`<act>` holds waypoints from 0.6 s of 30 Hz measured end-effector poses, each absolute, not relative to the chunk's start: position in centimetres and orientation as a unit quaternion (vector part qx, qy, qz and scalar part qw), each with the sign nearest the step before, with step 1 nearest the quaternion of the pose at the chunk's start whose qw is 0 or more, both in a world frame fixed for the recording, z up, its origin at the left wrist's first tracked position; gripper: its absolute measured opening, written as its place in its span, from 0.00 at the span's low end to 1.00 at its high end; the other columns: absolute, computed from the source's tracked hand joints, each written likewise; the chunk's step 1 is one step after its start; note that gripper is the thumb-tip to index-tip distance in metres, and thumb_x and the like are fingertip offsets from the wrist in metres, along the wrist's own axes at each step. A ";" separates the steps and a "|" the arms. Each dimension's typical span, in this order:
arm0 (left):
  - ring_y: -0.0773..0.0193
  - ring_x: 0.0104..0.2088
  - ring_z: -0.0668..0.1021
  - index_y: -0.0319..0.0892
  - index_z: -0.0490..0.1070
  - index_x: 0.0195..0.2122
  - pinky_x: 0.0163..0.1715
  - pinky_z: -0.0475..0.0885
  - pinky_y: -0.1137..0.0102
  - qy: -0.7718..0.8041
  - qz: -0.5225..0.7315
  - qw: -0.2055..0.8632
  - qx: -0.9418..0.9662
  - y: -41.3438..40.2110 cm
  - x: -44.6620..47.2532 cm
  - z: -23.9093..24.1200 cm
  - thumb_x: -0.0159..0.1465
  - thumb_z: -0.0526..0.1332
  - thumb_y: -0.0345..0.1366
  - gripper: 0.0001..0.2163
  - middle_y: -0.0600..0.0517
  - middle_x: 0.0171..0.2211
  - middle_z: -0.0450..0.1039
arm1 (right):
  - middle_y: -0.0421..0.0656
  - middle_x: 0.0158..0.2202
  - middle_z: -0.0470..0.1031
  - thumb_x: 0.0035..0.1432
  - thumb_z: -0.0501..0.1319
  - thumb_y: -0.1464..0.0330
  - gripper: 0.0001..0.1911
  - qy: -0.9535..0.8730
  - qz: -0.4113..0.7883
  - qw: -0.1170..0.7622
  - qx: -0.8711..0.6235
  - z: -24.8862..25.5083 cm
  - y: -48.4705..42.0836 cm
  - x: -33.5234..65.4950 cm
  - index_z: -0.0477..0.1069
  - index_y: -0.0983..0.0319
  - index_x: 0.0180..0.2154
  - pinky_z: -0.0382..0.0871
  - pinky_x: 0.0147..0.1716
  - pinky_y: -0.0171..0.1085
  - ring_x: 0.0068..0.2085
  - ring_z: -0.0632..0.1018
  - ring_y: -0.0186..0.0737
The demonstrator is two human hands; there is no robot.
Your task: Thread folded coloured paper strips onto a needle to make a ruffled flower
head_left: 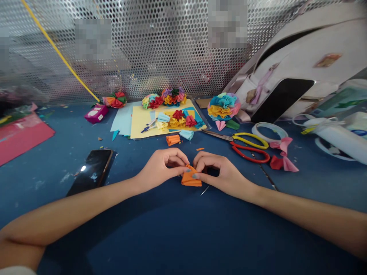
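Note:
Between my two hands is a folded piece of orange paper (191,180), held just over the blue table (183,229). My left hand (164,166) pinches its upper left part between thumb and fingers. On the other side, my right hand (220,172) grips the paper's right edge, with the thumb pressed on the front. A thin needle-like metal piece (205,190) lies just below my right hand. Beyond my hands sit a crimped orange paper piece (173,140) and a light blue one (187,134).
Scissors (250,147) with yellow and red handles lie to the right, beside a tape roll (270,131). A phone (91,172) rests on the left. Paper flowers (223,107) and yellow sheets (140,122) line the back, before a perforated metal screen (160,46). A backpack (301,57) stands back right.

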State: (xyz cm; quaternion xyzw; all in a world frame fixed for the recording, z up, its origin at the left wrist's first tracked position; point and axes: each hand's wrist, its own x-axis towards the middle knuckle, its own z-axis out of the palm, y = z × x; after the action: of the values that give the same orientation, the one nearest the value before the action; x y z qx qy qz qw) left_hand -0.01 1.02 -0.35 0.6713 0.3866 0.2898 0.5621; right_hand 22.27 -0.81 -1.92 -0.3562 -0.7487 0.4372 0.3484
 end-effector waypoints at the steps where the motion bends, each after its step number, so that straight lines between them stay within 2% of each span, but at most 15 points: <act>1: 0.67 0.30 0.81 0.38 0.75 0.35 0.32 0.75 0.75 0.389 0.291 0.567 0.666 1.1 0.0 -0.4 0.59 0.70 0.33 0.07 0.50 0.30 0.81 | 0.43 0.35 0.75 0.63 0.66 0.60 0.16 -0.749 0.435 0.347 -0.359 -1.9 -0.8 22.3 0.72 0.60 0.26 0.72 0.36 0.36 0.35 0.76 0.36; 8: 0.69 0.27 0.78 0.37 0.78 0.30 0.30 0.74 0.75 0.385 0.310 0.567 0.659 1.3 -0.1 -0.6 0.57 0.72 0.34 0.07 0.52 0.27 0.79 | 0.43 0.35 0.74 0.62 0.67 0.60 0.15 -0.748 0.428 0.353 -0.363 -2.0 -0.8 22.3 0.73 0.60 0.26 0.72 0.37 0.36 0.35 0.76 0.36; 12: 0.67 0.28 0.79 0.38 0.80 0.30 0.30 0.74 0.73 0.392 0.307 0.561 0.662 1.3 -0.2 -0.6 0.57 0.72 0.36 0.07 0.50 0.29 0.81 | 0.43 0.35 0.74 0.62 0.67 0.60 0.15 -0.741 0.435 0.354 -0.369 -2.0 -0.8 22.3 0.73 0.60 0.26 0.72 0.32 0.35 0.34 0.75 0.36; 18: 0.66 0.28 0.79 0.38 0.82 0.33 0.29 0.73 0.74 0.391 0.302 0.543 0.679 0.9 -0.1 -0.1 0.59 0.70 0.36 0.06 0.49 0.30 0.82 | 0.43 0.35 0.73 0.62 0.67 0.61 0.14 -0.742 0.435 0.353 -0.368 -2.1 -0.9 22.3 0.73 0.60 0.26 0.72 0.33 0.35 0.35 0.76 0.37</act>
State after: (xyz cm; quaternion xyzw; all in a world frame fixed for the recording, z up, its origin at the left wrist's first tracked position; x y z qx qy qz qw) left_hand -0.12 0.92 -0.11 0.6788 0.3911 0.3020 0.5433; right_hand 22.26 -0.86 -2.08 -0.3679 -0.7420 0.4352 0.3529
